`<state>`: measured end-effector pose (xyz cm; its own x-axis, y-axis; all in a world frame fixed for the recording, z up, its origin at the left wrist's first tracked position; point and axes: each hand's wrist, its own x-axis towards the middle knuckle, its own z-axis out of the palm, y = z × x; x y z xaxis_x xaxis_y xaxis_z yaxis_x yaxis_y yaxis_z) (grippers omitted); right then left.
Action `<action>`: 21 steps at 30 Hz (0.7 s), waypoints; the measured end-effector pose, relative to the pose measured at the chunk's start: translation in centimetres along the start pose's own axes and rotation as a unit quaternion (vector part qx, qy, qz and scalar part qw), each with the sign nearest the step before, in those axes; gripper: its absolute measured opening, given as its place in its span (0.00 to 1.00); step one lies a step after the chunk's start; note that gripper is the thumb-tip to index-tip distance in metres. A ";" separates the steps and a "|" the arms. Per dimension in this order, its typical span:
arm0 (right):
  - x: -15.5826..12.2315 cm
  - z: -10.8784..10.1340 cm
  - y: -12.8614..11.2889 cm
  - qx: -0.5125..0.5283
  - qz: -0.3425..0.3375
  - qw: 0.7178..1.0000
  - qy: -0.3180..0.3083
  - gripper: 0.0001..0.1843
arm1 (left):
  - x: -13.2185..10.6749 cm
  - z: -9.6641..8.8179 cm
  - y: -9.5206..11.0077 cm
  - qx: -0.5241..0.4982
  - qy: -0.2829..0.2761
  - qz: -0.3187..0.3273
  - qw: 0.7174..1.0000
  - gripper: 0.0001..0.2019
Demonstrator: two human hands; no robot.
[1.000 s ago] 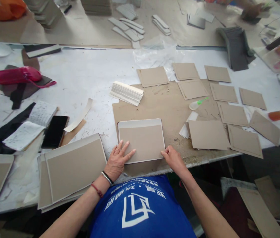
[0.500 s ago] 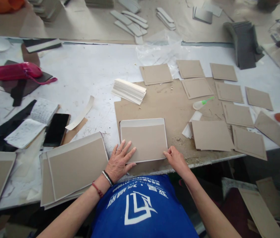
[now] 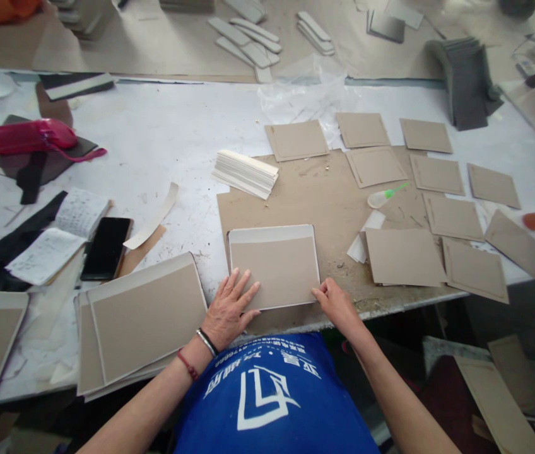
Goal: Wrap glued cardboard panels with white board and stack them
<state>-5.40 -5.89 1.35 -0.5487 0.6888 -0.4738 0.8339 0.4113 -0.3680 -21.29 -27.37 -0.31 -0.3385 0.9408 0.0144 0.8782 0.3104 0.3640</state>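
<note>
In front of me lies a beige panel [image 3: 274,268] with a pale strip along its far edge and thin white borders. My left hand [image 3: 232,306] rests flat on its near left corner, fingers spread. At the near right corner, my right hand [image 3: 336,301] has its fingers curled, with thumb and forefinger pinching the panel's edge. Under the panel is a large beige board [image 3: 296,189]. Left of my left hand sits a stack of similar larger panels [image 3: 149,315]. A beige rectangular piece [image 3: 404,257] lies to the right of my right hand.
Several small beige pieces [image 3: 374,167] spread over the right side, near a green-tipped glue bottle [image 3: 380,198]. A bundle of pale strips [image 3: 246,173] lies beyond the panel. To the left are a phone [image 3: 106,248], an open notebook [image 3: 62,233] and a pink pouch [image 3: 26,135].
Both hands hold nearly the same positions on the panel. The camera view has shifted very slightly; nothing else visibly moves.
</note>
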 end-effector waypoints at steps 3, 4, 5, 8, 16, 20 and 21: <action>0.0 0.1 0.1 0.002 -0.006 1.000 0.008 0.08 | 0.0 0.0 0.1 0.000 -0.001 0.000 1.000 0.25; 0.0 0.2 0.2 0.002 -0.007 1.000 0.008 0.08 | 0.0 -0.1 0.1 0.002 -0.002 -0.001 1.000 0.25; 0.1 0.2 0.3 0.001 -0.007 1.000 0.006 0.08 | 0.0 -0.1 0.1 0.004 -0.001 -0.001 1.000 0.26; 0.1 0.3 0.4 0.001 -0.011 1.000 0.004 0.08 | 0.0 -0.2 0.2 0.010 0.000 -0.001 1.000 0.26; -0.2 0.1 0.2 -0.001 -0.016 1.000 0.007 0.08 | 0.1 0.1 0.0 0.013 0.010 0.016 1.000 0.25; -0.3 0.2 0.3 0.021 -0.020 0.999 0.012 0.08 | 0.0 0.3 -0.1 0.005 0.014 0.017 1.000 0.25; -0.3 0.2 0.3 0.028 -0.018 0.999 0.014 0.08 | 0.0 0.3 -0.1 0.004 0.014 0.017 1.000 0.25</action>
<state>-4.96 -6.13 1.23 -0.5766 0.6906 -0.4366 0.8082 0.4037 -0.4288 -21.23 -27.32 -0.66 -0.3182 0.9466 0.0518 0.8916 0.2802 0.3557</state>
